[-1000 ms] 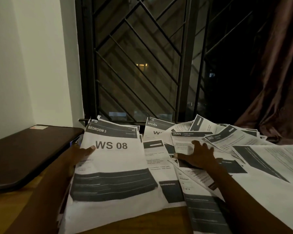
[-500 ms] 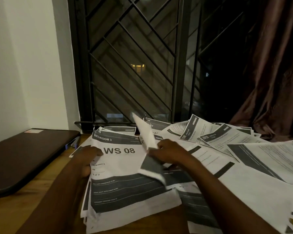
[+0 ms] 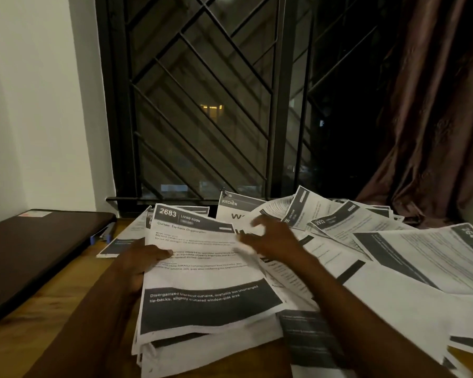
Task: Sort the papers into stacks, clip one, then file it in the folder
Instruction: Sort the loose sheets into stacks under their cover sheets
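A stack of printed papers [image 3: 202,304] lies in front of me on the wooden table [image 3: 66,312]. Its top sheet is headed "2683 LIVING ROOM" [image 3: 191,227]. My left hand [image 3: 139,257] grips the stack's left edge, thumb on top of that sheet. My right hand [image 3: 273,241] hovers at the sheet's right edge with fingers spread and blurred, holding nothing I can make out. Several loose sheets [image 3: 393,257] fan out to the right. A "KITCHEN" sheet [image 3: 234,207] lies behind, with a small dark clip-like thing at its top corner.
A dark flat folder-like case [image 3: 33,255] lies at the left by the white wall. A blue-tipped pen [image 3: 101,236] sits beside it. A barred window [image 3: 202,105] stands behind the table, and a brown curtain [image 3: 434,132] hangs at the right.
My right hand lifted a sheet from the middle pile and laid it on the left stack, covering the "WS 08" page. It has now let go.
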Tool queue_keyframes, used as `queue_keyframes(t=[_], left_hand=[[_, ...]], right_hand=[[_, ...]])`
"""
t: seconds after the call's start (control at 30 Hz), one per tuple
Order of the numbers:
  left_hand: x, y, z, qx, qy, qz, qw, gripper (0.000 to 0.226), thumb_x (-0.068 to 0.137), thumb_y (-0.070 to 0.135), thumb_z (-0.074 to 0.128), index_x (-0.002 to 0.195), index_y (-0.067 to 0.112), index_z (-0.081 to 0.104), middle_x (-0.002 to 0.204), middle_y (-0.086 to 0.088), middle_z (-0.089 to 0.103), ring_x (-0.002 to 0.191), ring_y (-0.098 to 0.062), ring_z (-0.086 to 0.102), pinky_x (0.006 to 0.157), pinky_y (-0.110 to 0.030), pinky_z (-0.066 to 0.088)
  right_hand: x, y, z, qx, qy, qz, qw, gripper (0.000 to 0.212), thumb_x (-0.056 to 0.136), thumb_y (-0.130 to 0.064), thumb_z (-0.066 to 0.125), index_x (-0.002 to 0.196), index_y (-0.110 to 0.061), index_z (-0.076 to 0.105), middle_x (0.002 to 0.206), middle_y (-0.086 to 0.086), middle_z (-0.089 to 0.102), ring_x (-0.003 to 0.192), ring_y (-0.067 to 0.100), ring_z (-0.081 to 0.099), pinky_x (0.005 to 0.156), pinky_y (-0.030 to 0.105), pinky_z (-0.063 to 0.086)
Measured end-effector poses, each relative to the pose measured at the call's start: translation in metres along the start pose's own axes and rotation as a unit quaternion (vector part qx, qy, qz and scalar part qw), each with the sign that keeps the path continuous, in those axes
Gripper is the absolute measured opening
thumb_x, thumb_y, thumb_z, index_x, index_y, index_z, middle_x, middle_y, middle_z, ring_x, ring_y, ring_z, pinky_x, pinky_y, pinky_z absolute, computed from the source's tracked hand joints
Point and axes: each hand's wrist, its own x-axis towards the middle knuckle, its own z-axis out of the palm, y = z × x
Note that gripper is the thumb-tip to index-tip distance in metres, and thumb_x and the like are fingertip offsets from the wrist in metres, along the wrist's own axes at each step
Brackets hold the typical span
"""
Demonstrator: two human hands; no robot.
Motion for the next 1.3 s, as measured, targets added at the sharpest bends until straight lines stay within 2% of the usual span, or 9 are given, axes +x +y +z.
queue_keyframes(t=[0.17, 0.37, 0.57, 0.77, 0.97, 1.07, 1.17, 1.23, 1.3], left_hand=[[0.009, 0.005, 0.001, -0.022, -0.009, 0.019, 1.0, 0.03, 0.085, -0.004, 0.064, 0.112, 0.006, 0.059, 0.121, -0.024, 0.065, 0.112, -0.047, 0.061, 0.103, -0.061, 0.043], [0.004, 0.001, 0.018, 0.002, 0.0, 0.025, 1.0, 0.022, 0.086, -0.006, 0.063, 0.104, 0.005, 0.06, 0.114, -0.026, 0.067, 0.107, -0.048, 0.062, 0.102, -0.061, 0.044], [0.006, 0.001, 0.015, -0.037, -0.008, 0.033, 0.999, 0.043, 0.077, -0.005, 0.07, 0.118, -0.004, 0.058, 0.12, -0.028, 0.065, 0.113, -0.049, 0.06, 0.104, -0.062, 0.041], [0.005, 0.004, 0.016, -0.061, -0.012, 0.044, 0.997, 0.02, 0.089, -0.013, 0.054, 0.103, -0.001, 0.059, 0.12, -0.027, 0.063, 0.115, -0.049, 0.058, 0.105, -0.06, 0.041], [0.006, 0.005, 0.009, -0.048, -0.001, 0.003, 0.999, 0.012, 0.088, -0.006, 0.058, 0.099, -0.004, 0.062, 0.12, -0.027, 0.064, 0.115, -0.046, 0.058, 0.107, -0.056, 0.041], [0.005, 0.002, 0.002, -0.075, 0.001, -0.032, 0.997, 0.023, 0.088, -0.004, 0.058, 0.11, -0.002, 0.059, 0.115, -0.027, 0.065, 0.107, -0.045, 0.061, 0.102, -0.055, 0.045], [0.004, 0.001, -0.009, -0.106, 0.006, -0.045, 0.993, 0.043, 0.083, -0.003, 0.061, 0.125, 0.001, 0.055, 0.12, -0.027, 0.065, 0.107, -0.044, 0.063, 0.103, -0.058, 0.044], [0.001, 0.001, -0.013, -0.11, 0.022, -0.039, 0.993, 0.037, 0.086, -0.001, 0.06, 0.122, 0.004, 0.057, 0.113, -0.027, 0.069, 0.091, -0.041, 0.07, 0.09, -0.057, 0.053], [0.001, -0.001, -0.017, -0.125, 0.051, -0.01, 0.991, 0.02, 0.095, 0.003, 0.054, 0.114, 0.005, 0.058, 0.083, -0.021, 0.074, 0.059, -0.033, 0.072, 0.058, -0.048, 0.06]], right_hand=[[0.014, 0.138, -0.05, -0.167, 0.115, 0.284, 0.937, 0.101, 0.074, -0.071, 0.057, 0.147, -0.016, 0.016, 0.156, 0.019, 0.011, 0.142, 0.046, 0.008, 0.109, 0.069, 0.012], [0.046, 0.19, -0.052, -0.154, 0.142, 0.317, 0.925, 0.105, 0.061, -0.08, 0.054, 0.14, -0.015, 0.026, 0.149, 0.023, 0.027, 0.136, 0.046, 0.027, 0.107, 0.066, 0.023], [0.056, 0.17, -0.057, -0.257, 0.123, 0.299, 0.911, 0.048, 0.091, -0.045, 0.045, 0.129, -0.016, 0.046, 0.131, 0.015, 0.05, 0.121, 0.036, 0.046, 0.102, 0.063, 0.028], [0.063, 0.149, -0.054, -0.361, 0.13, 0.152, 0.911, 0.03, 0.094, -0.023, 0.05, 0.123, -0.016, 0.056, 0.119, 0.008, 0.059, 0.109, 0.025, 0.058, 0.093, 0.039, 0.045], [0.071, 0.096, -0.064, -0.323, 0.217, -0.003, 0.921, 0.022, 0.092, -0.017, 0.055, 0.113, -0.014, 0.063, 0.092, 0.007, 0.065, 0.082, 0.023, 0.064, 0.073, 0.031, 0.052], [0.047, 0.048, -0.045, -0.331, 0.232, -0.155, 0.901, 0.024, 0.092, -0.022, 0.053, 0.113, -0.022, 0.066, 0.089, 0.005, 0.071, 0.074, 0.022, 0.068, 0.07, 0.035, 0.056], [0.002, 0.009, -0.008, -0.311, 0.16, -0.298, 0.888, 0.021, 0.088, -0.024, 0.059, 0.109, -0.023, 0.065, 0.089, 0.007, 0.072, 0.075, 0.024, 0.068, 0.068, 0.035, 0.054], [-0.027, -0.004, 0.017, -0.344, 0.095, -0.39, 0.849, 0.022, 0.081, -0.024, 0.069, 0.102, -0.024, 0.066, 0.087, 0.003, 0.071, 0.078, 0.022, 0.067, 0.073, 0.036, 0.054], [-0.046, -0.007, 0.033, -0.352, 0.051, -0.449, 0.82, 0.021, 0.075, -0.026, 0.075, 0.093, -0.024, 0.065, 0.082, -0.002, 0.069, 0.076, 0.016, 0.064, 0.075, 0.034, 0.053]])
